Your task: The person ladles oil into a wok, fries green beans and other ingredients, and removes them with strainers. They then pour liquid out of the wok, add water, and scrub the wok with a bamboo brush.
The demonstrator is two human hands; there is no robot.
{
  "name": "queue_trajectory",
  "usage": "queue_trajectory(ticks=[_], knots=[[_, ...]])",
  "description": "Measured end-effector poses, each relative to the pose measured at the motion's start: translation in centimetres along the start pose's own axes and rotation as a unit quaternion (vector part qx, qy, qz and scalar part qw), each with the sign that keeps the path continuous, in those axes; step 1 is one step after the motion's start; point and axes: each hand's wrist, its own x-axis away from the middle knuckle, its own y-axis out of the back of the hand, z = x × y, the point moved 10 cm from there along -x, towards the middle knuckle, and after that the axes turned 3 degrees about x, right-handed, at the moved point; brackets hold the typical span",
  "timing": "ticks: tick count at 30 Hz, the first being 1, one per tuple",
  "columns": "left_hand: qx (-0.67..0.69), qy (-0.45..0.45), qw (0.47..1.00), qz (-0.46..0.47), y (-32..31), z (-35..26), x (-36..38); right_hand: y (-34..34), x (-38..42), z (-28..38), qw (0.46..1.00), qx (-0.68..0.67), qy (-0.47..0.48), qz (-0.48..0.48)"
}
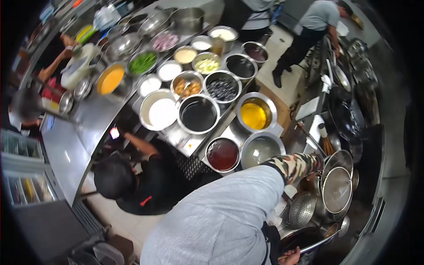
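My left arm, in a grey shirt and camouflage sleeve, stretches to the right. My left hand (pixel 312 182) is at the near side of the round mesh strainers (pixel 338 190); its fingers are mostly hidden. Close to the bottom edge, my right hand (pixel 291 256) is closed around the long handle of a ladle (pixel 319 243), which slants up to the right over a dark wok (pixel 300 239). Between my hands lies a perforated skimmer (pixel 303 209).
Beside my left arm stand pots of clear liquid (pixel 260 152), red liquid (pixel 222 154) and yellow oil (pixel 255 115). Several ingredient containers fill the counter (pixel 176 138). A person in black (pixel 150 190) crouches close on my left; another person (pixel 314 26) works farther along the stoves.
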Motion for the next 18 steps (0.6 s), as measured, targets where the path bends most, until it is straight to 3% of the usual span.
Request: queue_trajectory(ticks=[3,4,6,7,9,11,13,14,16,17,18], knots=[[0.123,-0.057,0.988,0.072,-1.7,-2.2,2.8,-3.0,1.4,3.6,0.987,-0.100,0.127,0.011],[0.261,-0.015,0.934,0.243,-4.1,-2.9,5.0,-3.2,0.2,4.6,0.988,-0.103,0.107,0.037],[0.417,-0.016,0.887,0.197,-4.2,-3.5,6.3,-3.5,-0.2,5.3,0.987,-0.113,0.092,0.062],[0.529,0.007,0.830,0.178,-5.1,-3.6,5.5,-3.2,0.1,6.4,0.983,-0.109,0.141,0.052],[0.517,-0.029,0.840,0.163,-5.3,-3.7,6.2,-3.8,2.5,7.6,0.962,-0.135,0.235,0.018],[0.574,-0.049,0.808,0.126,-4.6,-4.2,9.4,-3.3,4.1,7.5,0.946,-0.134,0.295,0.019],[0.629,-0.078,0.768,0.090,-4.3,-5.2,9.1,-4.3,10.9,8.4,0.934,-0.115,0.337,-0.023],[0.608,-0.074,0.784,0.098,-5.2,-5.6,8.6,-4.4,11.1,8.4,0.926,-0.119,0.359,0.009],[0.763,-0.082,0.635,0.087,-5.9,-6.3,8.6,-3.2,13.7,8.0,0.928,-0.087,0.358,-0.060],[0.776,-0.054,0.619,0.112,-6.7,-6.8,8.4,-1.9,12.5,6.4,0.953,-0.043,0.291,-0.072],[0.771,-0.052,0.625,0.112,-6.8,-7.3,8.3,-0.9,12.5,6.0,0.936,-0.031,0.334,-0.108]])
